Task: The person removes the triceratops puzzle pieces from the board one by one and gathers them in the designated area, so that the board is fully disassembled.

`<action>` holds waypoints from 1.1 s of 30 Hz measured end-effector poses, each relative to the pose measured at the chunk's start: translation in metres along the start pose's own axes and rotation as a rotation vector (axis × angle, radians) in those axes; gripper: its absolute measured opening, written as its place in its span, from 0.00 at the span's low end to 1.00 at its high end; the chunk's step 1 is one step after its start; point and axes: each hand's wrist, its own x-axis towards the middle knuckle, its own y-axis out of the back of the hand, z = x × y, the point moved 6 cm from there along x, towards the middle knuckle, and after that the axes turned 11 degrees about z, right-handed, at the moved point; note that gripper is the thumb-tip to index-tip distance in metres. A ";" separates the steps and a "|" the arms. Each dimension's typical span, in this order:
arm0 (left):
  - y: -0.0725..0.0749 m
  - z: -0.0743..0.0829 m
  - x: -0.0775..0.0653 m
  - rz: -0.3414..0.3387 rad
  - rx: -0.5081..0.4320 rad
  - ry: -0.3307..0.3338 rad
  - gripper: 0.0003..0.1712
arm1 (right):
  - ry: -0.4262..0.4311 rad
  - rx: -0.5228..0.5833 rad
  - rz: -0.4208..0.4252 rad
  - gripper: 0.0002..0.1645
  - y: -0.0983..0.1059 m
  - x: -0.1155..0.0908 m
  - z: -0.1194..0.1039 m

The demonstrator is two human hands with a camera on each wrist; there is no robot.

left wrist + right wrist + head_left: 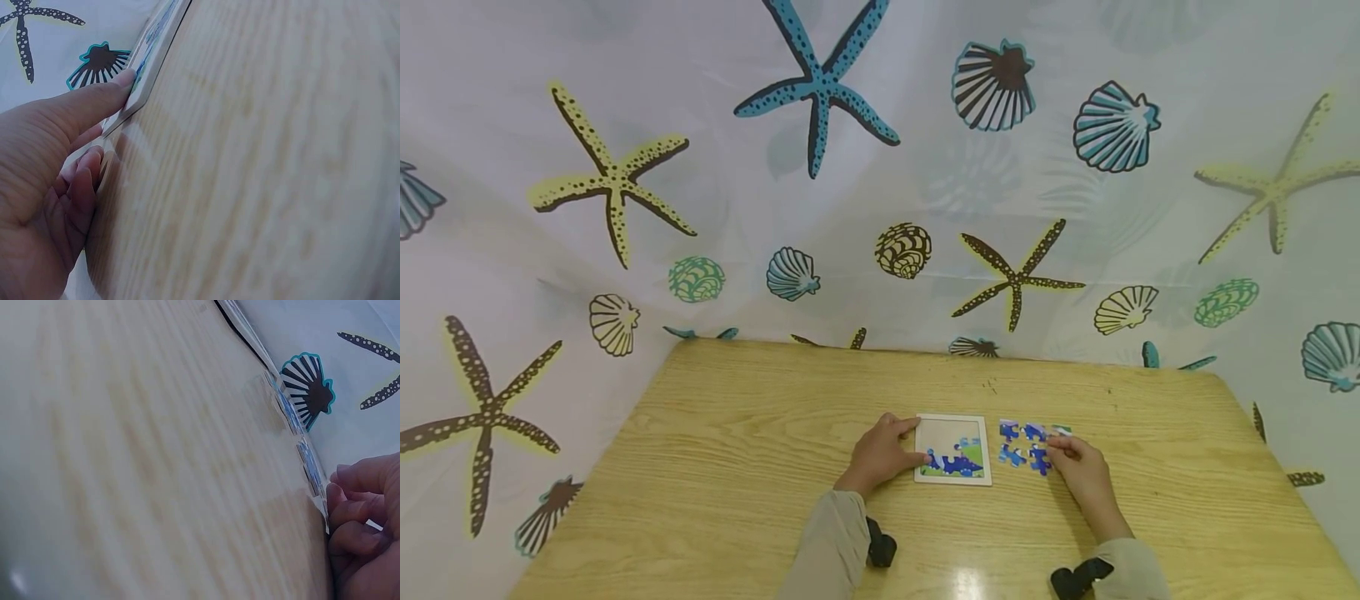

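Observation:
A square jigsaw puzzle tray (pixel 951 416) with a white rim lies on the table, its lower and right parts filled with blue and green pieces. My left hand (pixel 883 454) holds its left side; in the left wrist view the thumb (pixel 103 103) rests on the rim, the other fingers curled beside it. Several loose jigsaw pieces (pixel 1011 455) lie right of the tray. My right hand (pixel 1084 471) is at their right end, thumb and forefinger together in a pinch at a jigsaw piece (pixel 1040 460). Its fingers partly hide a greenish piece (pixel 1062 429) behind them.
The wooden table (pixel 760 417) extends around the puzzle on every side. A pale curtain (pixel 850 200) printed with starfish and shells hangs along its back and sides. Black wrist straps (pixel 880 542) sit at both sleeve cuffs.

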 end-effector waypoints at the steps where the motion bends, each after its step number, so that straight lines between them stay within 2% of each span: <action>1: 0.000 0.000 0.000 -0.001 0.000 0.001 0.41 | -0.001 0.004 -0.001 0.16 0.000 0.000 0.000; 8: -0.001 -0.001 0.001 -0.003 0.008 -0.014 0.41 | -0.007 0.031 0.003 0.17 0.001 -0.001 -0.004; 13: -0.002 -0.002 0.001 0.000 0.016 -0.023 0.41 | 0.065 0.045 -0.017 0.17 -0.006 -0.002 -0.020; 15: -0.002 -0.003 0.002 0.001 0.018 -0.024 0.41 | 0.094 0.056 -0.045 0.17 -0.013 -0.003 -0.028; 21: -0.002 -0.003 0.002 -0.001 0.024 -0.012 0.41 | 0.104 0.114 -0.134 0.16 -0.043 -0.010 -0.045; 26: 0.001 -0.001 0.000 -0.005 0.029 -0.010 0.40 | 0.120 0.146 -0.166 0.14 -0.067 -0.019 -0.054; 33: 0.001 0.000 0.000 -0.009 0.040 -0.013 0.40 | 0.127 0.096 -0.173 0.13 -0.087 -0.025 -0.060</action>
